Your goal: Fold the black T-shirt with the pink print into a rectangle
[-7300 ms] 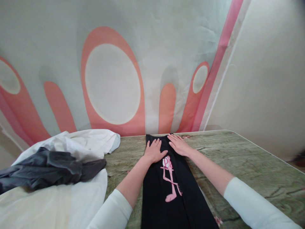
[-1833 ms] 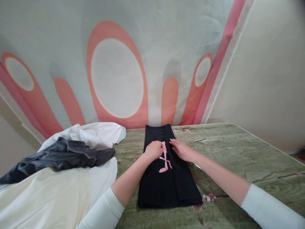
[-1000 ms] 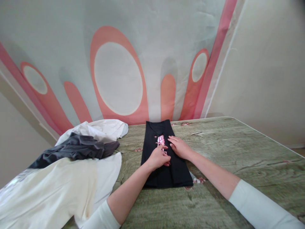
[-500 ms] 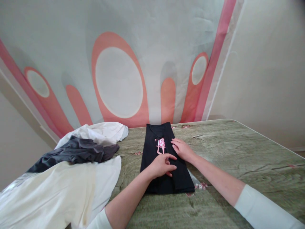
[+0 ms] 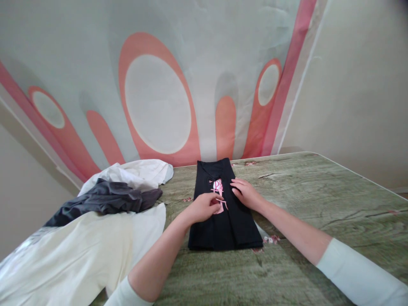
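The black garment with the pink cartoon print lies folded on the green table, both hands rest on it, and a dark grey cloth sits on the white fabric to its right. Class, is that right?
One detail is wrong. In the head view the dark grey cloth on the white fabric lies to the left of the black garment, not the right. The rest holds: the garment is folded on the green table, with the left hand and right hand on it.

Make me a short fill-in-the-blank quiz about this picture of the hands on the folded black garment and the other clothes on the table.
1. Both hands, the left hand and the right hand, rest on a folded garment whose colour is ____.
2. The cartoon print on that garment is coloured ____.
3. The dark grey garment lies on top of a pile of ____ cloth.
4. The clothes pile lies to the ____ of the folded garment, on the table.

Missing words: black; pink; white; left
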